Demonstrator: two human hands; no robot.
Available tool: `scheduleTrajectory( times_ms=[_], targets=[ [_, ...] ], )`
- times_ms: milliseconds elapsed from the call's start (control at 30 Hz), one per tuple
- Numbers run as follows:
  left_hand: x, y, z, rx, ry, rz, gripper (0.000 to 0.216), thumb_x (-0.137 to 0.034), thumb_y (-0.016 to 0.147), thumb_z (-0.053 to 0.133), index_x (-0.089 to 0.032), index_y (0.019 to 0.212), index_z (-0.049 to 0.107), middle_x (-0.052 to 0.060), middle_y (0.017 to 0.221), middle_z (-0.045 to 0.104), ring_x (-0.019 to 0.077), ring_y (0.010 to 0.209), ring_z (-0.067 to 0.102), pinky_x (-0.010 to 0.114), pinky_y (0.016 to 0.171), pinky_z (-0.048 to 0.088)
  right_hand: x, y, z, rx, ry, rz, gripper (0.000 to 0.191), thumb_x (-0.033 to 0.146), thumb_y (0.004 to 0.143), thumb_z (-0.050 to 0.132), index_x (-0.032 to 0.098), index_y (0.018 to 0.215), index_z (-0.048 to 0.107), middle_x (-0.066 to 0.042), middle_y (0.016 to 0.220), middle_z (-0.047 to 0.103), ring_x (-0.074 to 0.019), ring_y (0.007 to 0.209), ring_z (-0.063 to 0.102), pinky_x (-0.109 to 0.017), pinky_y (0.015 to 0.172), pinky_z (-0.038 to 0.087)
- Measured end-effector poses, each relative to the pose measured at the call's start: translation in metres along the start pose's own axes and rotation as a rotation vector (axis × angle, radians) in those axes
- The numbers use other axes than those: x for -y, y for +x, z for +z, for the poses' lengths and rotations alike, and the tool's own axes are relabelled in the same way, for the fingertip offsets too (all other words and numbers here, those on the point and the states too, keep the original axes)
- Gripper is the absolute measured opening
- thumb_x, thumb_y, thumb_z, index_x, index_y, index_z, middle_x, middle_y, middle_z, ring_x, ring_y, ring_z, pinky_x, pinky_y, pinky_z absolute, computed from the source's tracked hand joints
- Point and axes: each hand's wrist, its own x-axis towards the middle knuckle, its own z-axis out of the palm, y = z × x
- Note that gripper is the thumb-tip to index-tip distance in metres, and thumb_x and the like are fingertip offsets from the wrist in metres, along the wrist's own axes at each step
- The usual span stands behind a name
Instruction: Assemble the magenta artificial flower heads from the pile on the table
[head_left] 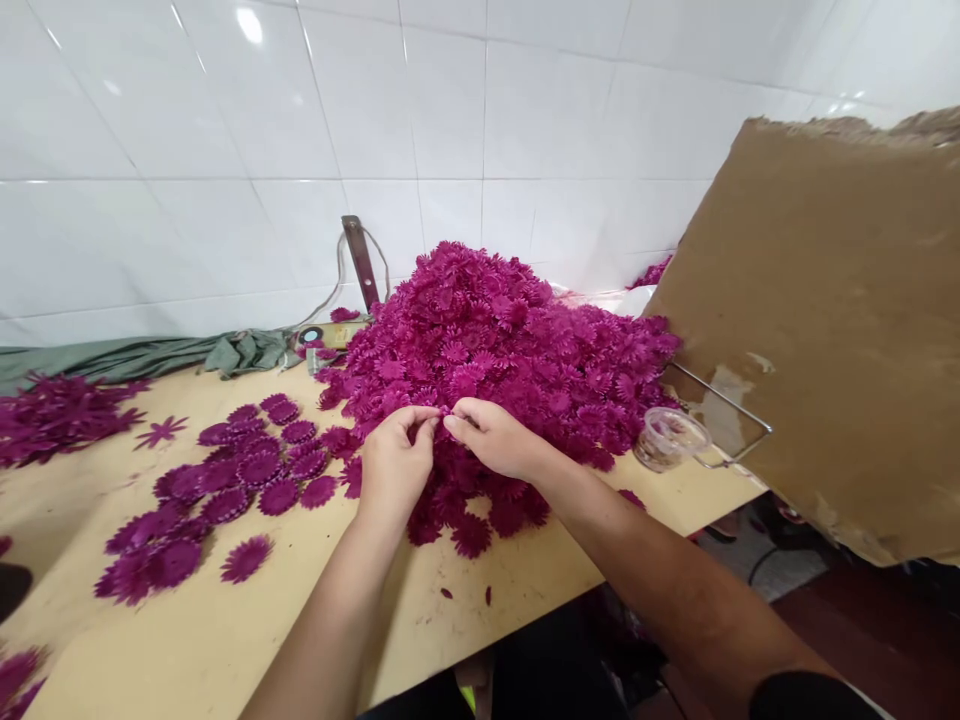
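In front of a large heap of magenta artificial flowers (480,340), my two hands meet fingertip to fingertip. My left hand (396,455) is closed in a pinch, thumb against forefinger. My right hand (495,437) is closed too, its fingertips nearly touching the left ones. Between them shows a bit of a magenta flower piece (447,411), mostly hidden by the fingers. Left of my left hand, round scalloped flower layers (260,468) lie in overlapping groups. One single flower layer (247,558) rests apart from the group, nearer the front.
Long-petalled magenta pieces (60,415) pile at the far left. A clear plastic tub (673,438) stands at right beside a bent metal rod (724,400) and a large cardboard sheet (840,330). Green cloth (150,358) runs along the tiled wall (225,230). The wooden table (300,600) ends at front.
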Motion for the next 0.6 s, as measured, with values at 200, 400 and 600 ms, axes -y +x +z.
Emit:
scheduleTrajectory(
  times_ms=[200,400,600],
  targets=[
    [-0.006,-0.002,-0.007,0.163,-0.114,0.04,0.018,-0.035,0.067,0.056,-0.019,0.074,0.057,0.001,0.068,0.063,0.0157,0.065,0.057,0.028,0.064,0.045,0.001,-0.003,-0.001,0.013,0.046,-0.032,0.028,0.024,0.086,0.036,0.019,0.058,0.035,0.004,0.058,0.04,-0.0089,0.056,0.039,-0.024,0.057,0.029],
    [-0.013,0.006,-0.004,-0.132,0.068,0.083,0.009,-0.028,0.071,0.048,-0.021,0.067,0.052,-0.002,0.064,0.057,0.0149,0.061,0.051,0.027,0.063,0.039,0.007,-0.008,0.002,-0.091,-0.025,-0.087,0.03,0.024,0.084,0.039,0.02,0.057,0.026,0.006,0.056,0.032,-0.0087,0.054,0.03,-0.026,0.055,0.024],
    [-0.008,0.035,-0.004,-0.262,-0.096,-0.05,0.006,-0.024,0.073,0.046,-0.021,0.067,0.046,-0.003,0.056,0.052,0.0148,0.057,0.053,0.029,0.065,0.043,0.01,-0.019,0.0,-0.163,-0.04,-0.118,0.028,0.023,0.082,0.042,0.02,0.059,0.026,0.006,0.058,0.032,-0.0088,0.054,0.029,-0.026,0.054,0.024]
  ],
)
